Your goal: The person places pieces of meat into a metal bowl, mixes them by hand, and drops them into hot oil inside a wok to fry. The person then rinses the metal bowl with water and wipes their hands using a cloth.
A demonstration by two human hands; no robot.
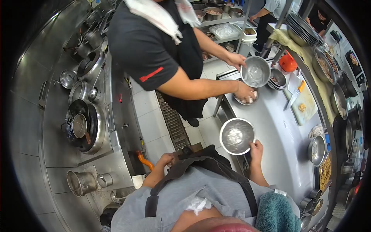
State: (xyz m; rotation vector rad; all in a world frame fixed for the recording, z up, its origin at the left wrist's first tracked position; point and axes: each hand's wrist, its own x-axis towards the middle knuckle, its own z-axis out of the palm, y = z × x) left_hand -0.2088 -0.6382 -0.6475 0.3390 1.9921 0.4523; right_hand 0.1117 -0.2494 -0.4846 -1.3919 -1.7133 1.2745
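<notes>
My right hand (256, 150) grips the rim of a shiny metal bowl (236, 136), held at the near edge of the steel counter. Inside that bowl I see only bright reflections. On the other side, my left hand (167, 159) is low beside my dark apron, its fingers curled in. What it holds, if anything, I cannot make out. Across from me a co-worker's hand (235, 60) holds up a tilted metal bowl (255, 72). The co-worker's other hand (244, 91) reaches into a lower bowl (247, 101) among pale pieces.
The steel counter (276, 131) carries stacked bowls (276, 80), a cutting board (305, 106) and a knife (295, 95). Another metal bowl (317, 150) sits at the right. Woks (94, 127) stand on the stove at left. A floor drain (172, 121) runs between.
</notes>
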